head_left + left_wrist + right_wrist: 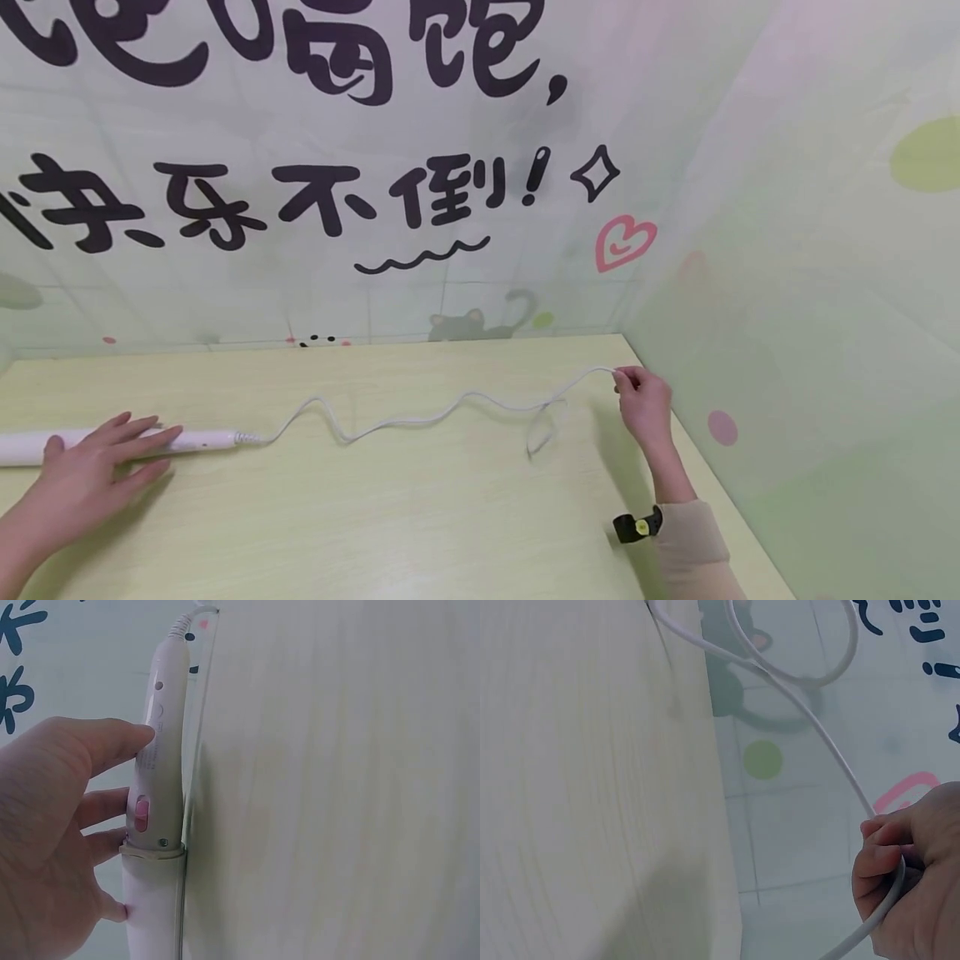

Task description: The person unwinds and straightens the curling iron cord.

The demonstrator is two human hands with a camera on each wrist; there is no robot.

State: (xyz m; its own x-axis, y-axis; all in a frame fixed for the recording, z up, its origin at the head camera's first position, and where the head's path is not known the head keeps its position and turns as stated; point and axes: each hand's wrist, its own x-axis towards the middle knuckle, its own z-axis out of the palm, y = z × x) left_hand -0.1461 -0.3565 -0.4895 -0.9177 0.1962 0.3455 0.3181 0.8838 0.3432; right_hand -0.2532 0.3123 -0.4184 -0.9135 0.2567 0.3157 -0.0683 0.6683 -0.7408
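Note:
A white hair-styling iron (210, 439) lies at the left of the table, and its handle (166, 765) carries a pink switch (142, 814). My left hand (97, 479) rests on it with spread fingers, and in the left wrist view a fingertip touches the handle. From the handle's end a white cord (450, 412) runs rightward in loose waves, with a small loop near its right part. My right hand (648, 408) pinches the cord at the table's far right corner. In the right wrist view the cord (825, 735) passes through the curled fingers.
The pale wooden table (375, 517) meets a printed back wall (315, 300) and a green side wall (825, 333). A black strap (637, 527) with a yellow dot is on my right wrist, beside the beige sleeve (690, 542).

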